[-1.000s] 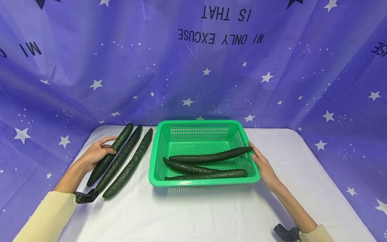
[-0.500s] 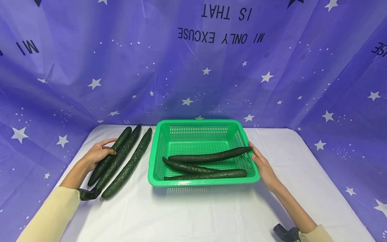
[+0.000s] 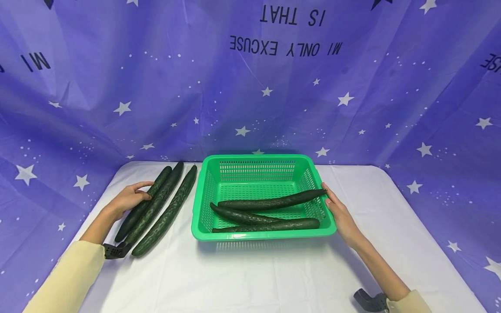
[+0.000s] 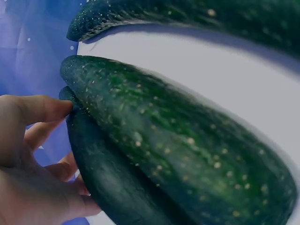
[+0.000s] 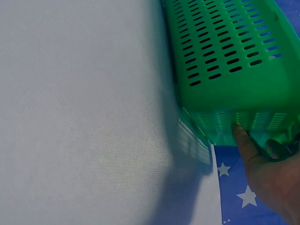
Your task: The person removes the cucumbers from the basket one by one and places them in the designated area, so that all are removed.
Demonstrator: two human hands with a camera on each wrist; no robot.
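My left hand [image 3: 131, 198] holds the leftmost dark green cucumber [image 3: 132, 221] with thumb and fingers on either side, near its middle. The left wrist view shows this cucumber [image 4: 112, 173] lying right against a second, bumpy cucumber [image 4: 178, 140]. A third cucumber [image 3: 172, 208] lies apart to the right of that pair. At the right end of the green plastic basket [image 3: 264, 236], my right hand [image 3: 344, 219] grips the rim, and one finger lies on the slotted outer wall [image 5: 262, 121]. Other fingers there are partly hidden.
Three cucumbers lie inside the basket: one long one [image 3: 270, 203] reaches up to the right rim, and two cross near the front wall. A white cloth [image 3: 250, 278] covers the table. Behind and beside it hangs a purple curtain [image 3: 219, 108] with stars.
The leftmost cucumber has shifted slightly right and toward me with my left hand, closing the gap to the middle cucumber. The right hand and basket stay in place.
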